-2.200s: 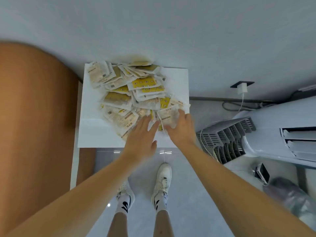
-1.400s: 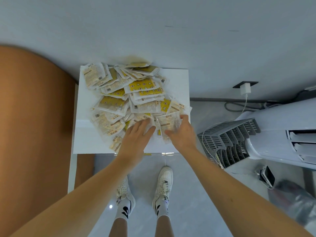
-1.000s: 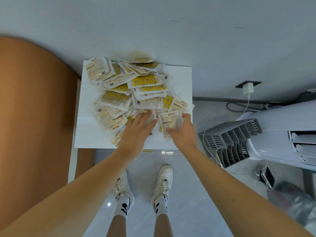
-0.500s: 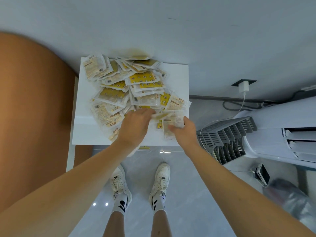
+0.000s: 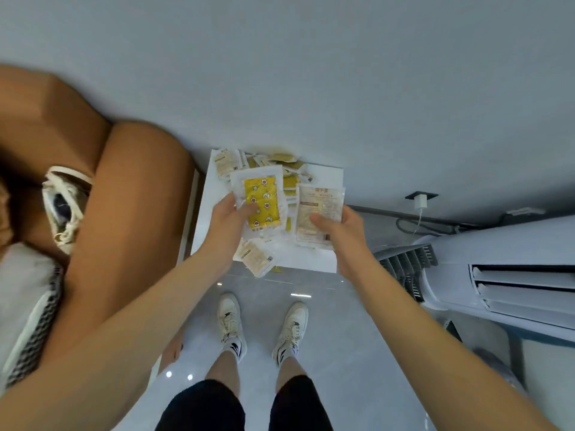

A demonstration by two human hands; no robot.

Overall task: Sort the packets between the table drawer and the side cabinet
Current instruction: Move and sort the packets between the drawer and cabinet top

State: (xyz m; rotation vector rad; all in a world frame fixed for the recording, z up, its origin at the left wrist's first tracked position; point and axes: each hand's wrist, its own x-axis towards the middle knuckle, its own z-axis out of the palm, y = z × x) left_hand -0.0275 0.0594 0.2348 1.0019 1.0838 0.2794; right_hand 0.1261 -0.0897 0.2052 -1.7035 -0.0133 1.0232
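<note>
A small white desk (image 5: pixel 314 262) stands against a pale grey wall (image 5: pixel 311 73), at 12 o'clock from the person's white sneakers (image 5: pixel 231 321) on a glossy grey tiled floor (image 5: pixel 342 353). At 9 o'clock of the desk sits a brown upholstered sofa arm (image 5: pixel 130 213), with a white drawstring bag (image 5: pixel 63 206) and a grey cushion (image 5: pixel 21 290) further left. At 3 o'clock lies a white slatted appliance (image 5: pixel 497 275) resting on its side, and above it a white charger (image 5: pixel 420 202) sits in a wall socket with dark cables trailing along the skirting.

A heap of packets (image 5: pixel 280 169) covers the far half of the desk, mostly clear sachets with yellow or beige inserts; one beige packet (image 5: pixel 255 258) lies at the near edge, partly overhanging it.

The left hand (image 5: pixel 228 223) holds up a clear packet with a yellow patterned insert (image 5: pixel 261 203), thumb on its face and fingers curled behind, so the grip pinches the lower left side. The right hand (image 5: pixel 342 227) holds a beige printed packet (image 5: pixel 320 213) the same way, thumb on the front, fingers behind its right edge. Both packets are raised above the desk, side by side, the yellow one at 9 o'clock of the beige one, not touching.

No drawer or cabinet interior can be made out
</note>
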